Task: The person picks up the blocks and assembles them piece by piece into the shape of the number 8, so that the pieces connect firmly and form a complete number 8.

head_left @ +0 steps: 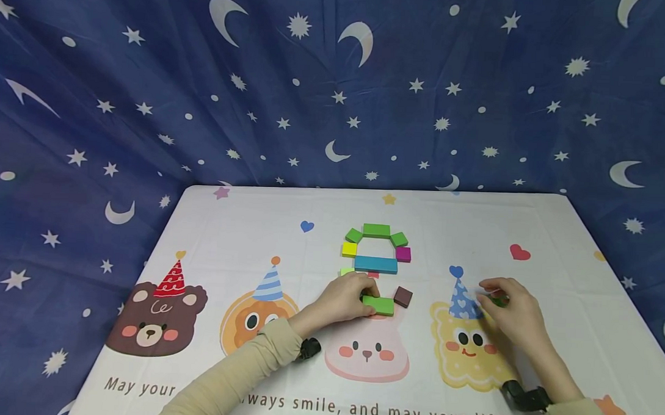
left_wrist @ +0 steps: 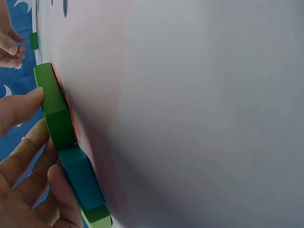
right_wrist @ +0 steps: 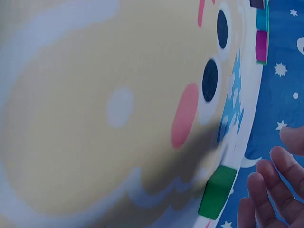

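My left hand (head_left: 347,298) pinches a long green block (head_left: 378,305) between thumb and fingers, low over the pink rabbit print. In the left wrist view the thumb lies on that block's near side, with a teal block (left_wrist: 83,175) and another green block (left_wrist: 97,216) just beyond its end. A brown block (head_left: 403,296) sits tilted at the long green block's right corner. My right hand (head_left: 518,315) hovers by a dark green block (head_left: 498,300); in the right wrist view its relaxed fingers (right_wrist: 273,178) are apart from this block.
Behind the left hand, a ring of blocks has a green block (head_left: 377,230) on top, a yellow block (head_left: 349,249), a purple block (head_left: 403,254) and a blue block (head_left: 376,264) below. A lime block (head_left: 347,271) is partly hidden by the hand. A printed white cloth (head_left: 244,223) covers the table.
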`<state>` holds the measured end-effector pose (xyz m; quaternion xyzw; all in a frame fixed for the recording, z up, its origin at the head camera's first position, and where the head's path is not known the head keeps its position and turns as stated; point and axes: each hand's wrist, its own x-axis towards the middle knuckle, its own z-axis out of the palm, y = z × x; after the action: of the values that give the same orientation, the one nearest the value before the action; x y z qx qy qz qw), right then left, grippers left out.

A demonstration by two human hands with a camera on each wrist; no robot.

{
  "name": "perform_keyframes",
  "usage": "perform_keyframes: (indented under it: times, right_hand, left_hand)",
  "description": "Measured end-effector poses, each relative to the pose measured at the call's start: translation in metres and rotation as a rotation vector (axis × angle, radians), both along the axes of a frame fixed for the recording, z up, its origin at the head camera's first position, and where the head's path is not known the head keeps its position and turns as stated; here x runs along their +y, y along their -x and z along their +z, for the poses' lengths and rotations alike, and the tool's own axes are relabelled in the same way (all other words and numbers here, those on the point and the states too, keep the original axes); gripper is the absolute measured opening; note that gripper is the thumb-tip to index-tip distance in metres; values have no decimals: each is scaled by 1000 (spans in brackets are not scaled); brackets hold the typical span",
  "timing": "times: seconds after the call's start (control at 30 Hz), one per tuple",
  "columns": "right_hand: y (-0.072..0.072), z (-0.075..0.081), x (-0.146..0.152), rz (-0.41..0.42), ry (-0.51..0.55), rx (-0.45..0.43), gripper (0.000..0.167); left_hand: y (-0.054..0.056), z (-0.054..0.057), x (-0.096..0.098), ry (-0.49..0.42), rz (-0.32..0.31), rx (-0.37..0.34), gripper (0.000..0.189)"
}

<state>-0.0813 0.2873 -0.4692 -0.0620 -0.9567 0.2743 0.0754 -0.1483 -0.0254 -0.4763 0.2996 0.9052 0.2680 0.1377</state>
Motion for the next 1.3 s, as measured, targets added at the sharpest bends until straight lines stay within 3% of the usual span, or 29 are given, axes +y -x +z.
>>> perform_keyframes:
  times: [0.53,0.83,1.3]
  right_hand:
    - [1,-2,19,-33,8,8,35]
    - [1,-7,26,-34,6,-90,42]
    - [0,-11,32,-38,-19,-153,48]
  left_hand:
    - [0,3,0,0,5,-11,19]
    - [0,2,0,-7,-1,-9,19]
    - [0,2,-1,-10,3,-13,19]
